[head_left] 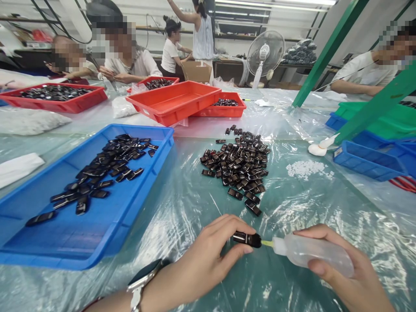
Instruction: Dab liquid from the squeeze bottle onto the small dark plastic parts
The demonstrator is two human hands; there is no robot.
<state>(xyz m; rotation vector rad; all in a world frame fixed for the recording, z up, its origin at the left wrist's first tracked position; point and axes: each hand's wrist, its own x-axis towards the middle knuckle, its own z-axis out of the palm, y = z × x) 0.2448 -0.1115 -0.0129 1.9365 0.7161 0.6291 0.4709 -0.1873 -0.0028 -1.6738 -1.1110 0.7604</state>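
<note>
My left hand pinches a small glossy black plastic part between thumb and fingers, just above the table. In my right hand lies a translucent squeeze bottle, held on its side. Its thin yellowish nozzle points left and meets the right end of the black part; whether anything flows out cannot be seen. Beyond my hands a pile of similar black parts rests on the plastic-covered table. To its right, many tiny white pieces are spread out.
A blue tray with more black parts stands at left. Red trays sit farther back, one resting on another. At right are blue bins, a small white pouch and a slanting green post. Several people work around; a fan stands behind.
</note>
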